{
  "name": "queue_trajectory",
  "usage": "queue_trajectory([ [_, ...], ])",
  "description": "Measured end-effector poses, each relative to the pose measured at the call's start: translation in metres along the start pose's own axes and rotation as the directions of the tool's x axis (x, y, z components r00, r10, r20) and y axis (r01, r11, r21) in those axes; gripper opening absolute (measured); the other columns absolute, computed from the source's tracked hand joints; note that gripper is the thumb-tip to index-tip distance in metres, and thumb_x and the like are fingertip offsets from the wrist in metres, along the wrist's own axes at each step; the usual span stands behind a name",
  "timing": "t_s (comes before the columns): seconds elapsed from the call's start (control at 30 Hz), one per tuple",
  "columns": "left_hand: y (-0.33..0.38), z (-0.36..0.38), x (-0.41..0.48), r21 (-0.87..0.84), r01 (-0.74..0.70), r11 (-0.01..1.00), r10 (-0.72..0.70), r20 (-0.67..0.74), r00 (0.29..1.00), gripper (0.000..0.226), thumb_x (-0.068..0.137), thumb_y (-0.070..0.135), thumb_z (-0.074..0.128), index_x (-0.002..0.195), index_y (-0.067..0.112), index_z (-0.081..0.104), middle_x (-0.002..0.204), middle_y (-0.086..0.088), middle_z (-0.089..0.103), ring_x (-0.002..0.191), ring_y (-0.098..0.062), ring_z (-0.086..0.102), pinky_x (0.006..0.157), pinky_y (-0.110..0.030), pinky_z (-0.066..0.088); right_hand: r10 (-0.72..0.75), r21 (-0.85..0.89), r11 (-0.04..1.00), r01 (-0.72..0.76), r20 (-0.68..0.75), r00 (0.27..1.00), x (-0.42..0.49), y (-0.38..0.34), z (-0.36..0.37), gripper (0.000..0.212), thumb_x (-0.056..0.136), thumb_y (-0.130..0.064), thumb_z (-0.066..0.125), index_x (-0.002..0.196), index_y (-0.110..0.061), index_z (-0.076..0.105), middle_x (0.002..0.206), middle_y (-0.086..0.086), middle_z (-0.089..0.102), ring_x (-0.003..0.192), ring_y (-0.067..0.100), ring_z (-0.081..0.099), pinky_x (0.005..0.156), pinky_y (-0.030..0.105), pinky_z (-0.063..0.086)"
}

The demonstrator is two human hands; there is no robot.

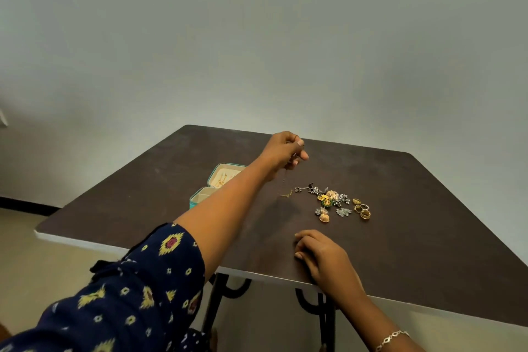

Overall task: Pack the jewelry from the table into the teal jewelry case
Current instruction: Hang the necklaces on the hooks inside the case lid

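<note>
My left hand (pixel 287 150) is raised over the dark table (pixel 414 208) and pinches a thin gold chain (pixel 286 191). The chain hangs down from the fingers and its lower end touches the tabletop. The teal jewelry case (pixel 220 180) lies open to the left, partly hidden behind my left forearm, with gold pieces on its cream lining. A pile of jewelry (pixel 331 198) with silver and gold earrings lies right of the chain, and several gold rings (pixel 362 208) sit beside it. My right hand (pixel 320 251) rests on the table near the front edge, fingers loosely curled, holding nothing.
The table's white front edge (pixel 271 278) runs below my right hand, with black metal legs (pixel 323 314) beneath. A plain wall stands behind the table. A bracelet (pixel 391 338) is on my right wrist.
</note>
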State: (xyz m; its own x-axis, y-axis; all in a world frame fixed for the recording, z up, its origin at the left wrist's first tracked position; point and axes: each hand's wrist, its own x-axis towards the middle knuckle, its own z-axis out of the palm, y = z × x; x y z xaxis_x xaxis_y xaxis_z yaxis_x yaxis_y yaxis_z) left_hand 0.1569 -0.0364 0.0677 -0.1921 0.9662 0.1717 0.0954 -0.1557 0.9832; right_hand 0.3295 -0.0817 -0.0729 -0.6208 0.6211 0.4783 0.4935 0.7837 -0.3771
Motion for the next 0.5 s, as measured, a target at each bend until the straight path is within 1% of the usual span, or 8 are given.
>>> queue_trajectory([
  [0.1,0.026,-0.001,-0.015,0.044,-0.026,0.999,0.024,0.046,0.999,0.016,0.096,0.009,0.044,0.081,0.012,0.046,0.071,-0.011,0.061,0.043,-0.009,0.042,0.047,-0.021,0.035,0.022,0.029,0.999,-0.022,0.003,1.000,-0.001,0.000,-0.001,0.003,0.083,-0.013,0.062,0.081,-0.013,0.062,0.104,-0.008,0.061,0.097,0.006,0.057,0.079,0.012,0.038],
  [0.17,0.041,-0.002,-0.025,0.057,-0.036,0.998,0.033,0.057,0.998,0.016,0.096,0.010,0.044,0.081,0.012,0.047,0.072,-0.011,0.061,0.045,-0.010,0.042,0.048,-0.022,0.037,0.050,0.051,0.998,-0.048,-0.033,0.998,-0.002,-0.001,-0.003,0.005,0.081,-0.011,0.064,0.079,-0.015,0.062,0.099,-0.010,0.061,0.094,0.005,0.057,0.077,0.007,0.036],
  [0.23,0.054,-0.003,-0.034,0.061,-0.037,0.997,0.033,0.066,0.997,0.014,0.096,0.011,0.044,0.083,0.011,0.048,0.073,-0.010,0.062,0.047,-0.011,0.044,0.049,-0.022,0.039,0.022,0.034,0.999,-0.017,-0.162,0.987,-0.002,-0.005,-0.007,0.007,0.079,-0.010,0.062,0.080,-0.017,0.063,0.094,-0.007,0.061,0.089,0.007,0.056,0.076,0.003,0.037],
  [0.3,0.064,-0.003,-0.045,0.063,-0.035,0.997,0.030,0.080,0.996,0.014,0.096,0.012,0.044,0.084,0.010,0.049,0.075,-0.010,0.064,0.048,-0.011,0.045,0.049,-0.022,0.039,-0.111,-0.064,0.993,0.095,-0.331,0.937,-0.002,-0.016,-0.012,0.008,0.081,-0.015,0.056,0.086,-0.015,0.063,0.093,-0.002,0.060,0.090,0.009,0.053,0.077,0.010,0.042],
  [0.37,0.072,-0.002,-0.055,0.055,-0.033,0.998,0.027,0.103,0.994,0.015,0.096,0.011,0.044,0.082,0.011,0.048,0.076,-0.011,0.065,0.046,-0.010,0.047,0.047,-0.021,0.040,-0.230,-0.166,0.970,0.177,-0.407,0.884,0.000,-0.031,-0.016,0.018,0.083,-0.020,0.054,0.100,-0.016,0.059,0.107,0.002,0.055,0.103,0.015,0.049,0.086,0.020,0.043],
  [0.43,0.079,-0.001,-0.064,0.059,-0.030,0.998,0.023,0.123,0.992,0.015,0.096,0.011,0.044,0.082,0.010,0.048,0.078,-0.012,0.066,0.047,-0.011,0.048,0.046,-0.021,0.041,-0.228,-0.182,0.969,0.166,-0.410,0.883,0.002,-0.048,-0.016,0.032,0.085,-0.028,0.053,0.116,-0.020,0.051,0.123,0.004,0.050,0.119,0.018,0.043,0.099,0.027,0.037],
  [0.5,0.084,0.000,-0.074,0.072,-0.031,0.997,0.021,0.141,0.990,0.014,0.096,0.012,0.044,0.084,0.009,0.049,0.079,-0.011,0.067,0.048,-0.011,0.049,0.046,-0.020,0.042,-0.180,-0.167,0.978,0.124,-0.386,0.905,-0.001,-0.061,-0.014,0.043,0.085,-0.036,0.050,0.125,-0.023,0.043,0.130,0.003,0.050,0.128,0.017,0.037,0.105,0.030,0.031],
])
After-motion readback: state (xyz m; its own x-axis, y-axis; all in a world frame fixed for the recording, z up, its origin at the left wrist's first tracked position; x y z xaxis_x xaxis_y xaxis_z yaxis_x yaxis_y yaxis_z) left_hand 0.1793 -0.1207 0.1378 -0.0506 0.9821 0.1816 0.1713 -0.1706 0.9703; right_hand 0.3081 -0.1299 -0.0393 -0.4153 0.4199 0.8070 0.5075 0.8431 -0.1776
